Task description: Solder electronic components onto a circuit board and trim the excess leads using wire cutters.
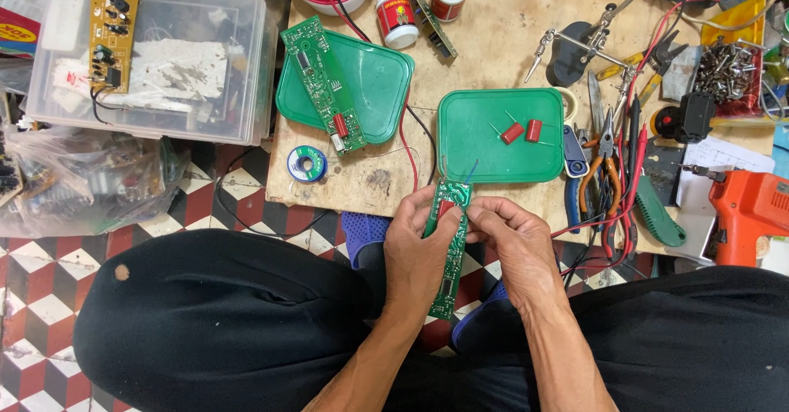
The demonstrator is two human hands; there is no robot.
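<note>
I see my left hand (419,252) and right hand (511,243) meeting just below the centre of the view, both clenched on a long narrow green circuit board (449,248) that runs almost straight from 12 to 6 o'clock between them. The left hand wraps the board's left edge; the fingertips (481,212) of the right hand pinch its upper part, where a small red component shows. The board is held above my lap, just off the near edge of the bench (493,42).

At 12 o'clock from the hands, a green plastic lid (477,145) lies on the bench with two red capacitors (523,131) on it. At 10 o'clock, a second green lid (370,75) carries another green circuit board (322,83) laid aslant, and a small spool of solder wire (306,164) sits just below it. At 2 o'clock, pliers with orange handles (604,170) lie among other tools, and an orange drill (752,211) rests at 3 o'clock.
</note>
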